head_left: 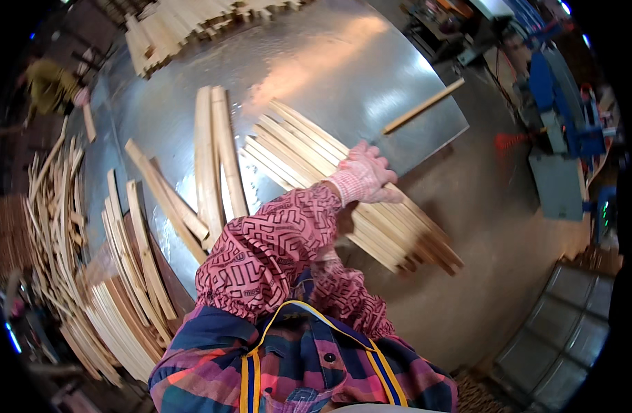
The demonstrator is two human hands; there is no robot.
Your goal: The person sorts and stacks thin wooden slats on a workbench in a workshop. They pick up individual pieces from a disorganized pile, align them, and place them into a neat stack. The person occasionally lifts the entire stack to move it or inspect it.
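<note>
Bundle of slats (378, 224), one, pale wood: at the centre of the view, running from 11 o'clock to 4 o'clock, partly on the metal table (316, 76), its 4 o'clock ends apparently out over the floor (481, 255). Left hand (365, 172), gloved: toward 2 o'clock, laid across the bundle with fingers apart; whether it grips cannot be told. Right hand (325, 254), near 5 o'clock: all but hidden beneath the left forearm; its hold cannot be told. Lone stick (424, 107), one: between 1 and 2 o'clock, one end past the table edge. Long slats (212, 151), loose: 10 o'clock. Hazards, as judged: overhang could tip the bundle floorward should pressure shift toward 4 o'clock; unbound slats could slide and fan apart on smooth metal if held unevenly; a sweep toward 1 o'clock could knock the stick off.
</note>
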